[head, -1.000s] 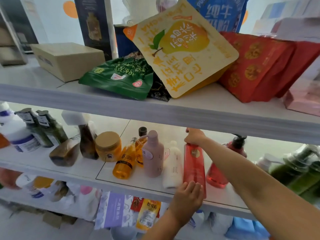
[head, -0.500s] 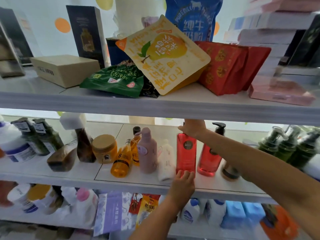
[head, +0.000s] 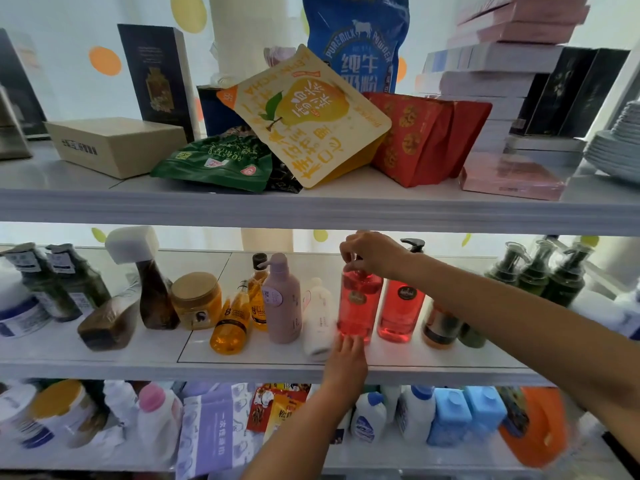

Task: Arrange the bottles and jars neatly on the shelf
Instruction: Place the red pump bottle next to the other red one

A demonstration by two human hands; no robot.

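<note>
Middle shelf, white board, crowded with bottles and jars. Landmark: the red bottle, clear with red liquid, standing upright near the shelf's front edge.

Right hand is on top of the red bottle, fingers curled down and pinched around its pump head; the pump itself is hidden by the fingers. Left hand reaches up from below, fingers together and extended, fingertips pressed against the base of the red bottle at the front.

Just right of the red bottle: a second red bottle with a black pump, upright, nearly touching it. Further right, partly behind the right forearm, a dark brown bottle.

Just left of the red bottle: a white bottle, leaning, its foot close to the left hand. Left of that, a mauve pump bottle, upright. Next left, two orange bottles, the front one tilted. Beyond them an amber jar with a tan lid, then a brown bottle with a large white cap, upright, and another brown bottle lying tipped over.

Far right of the red bottle, at the back: three dark green pump bottles, upright in a row.
</note>
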